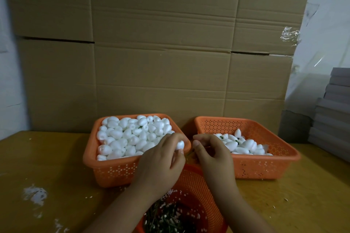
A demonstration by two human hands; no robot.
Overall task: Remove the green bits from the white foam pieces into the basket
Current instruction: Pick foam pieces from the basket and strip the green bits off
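Note:
My left hand point(161, 161) grips one white foam piece point(180, 144) above the gap between two orange baskets. My right hand point(212, 154) is close beside it, fingers curled and pinching a thin green stem point(190, 153) that runs down from the piece. The left basket point(113, 172) is heaped with white foam pieces point(130, 136). The right basket point(265, 164) holds fewer pieces point(244, 144), some with green bits showing. Below my hands, a round orange basket point(197, 185) holds green stems and white crumbs point(170, 217).
A wall of cardboard boxes point(161, 53) stands right behind the baskets. Grey flat boxes point(333, 115) are stacked at the right. The yellow table point(47, 166) has white foam crumbs point(35, 194) scattered at the left front.

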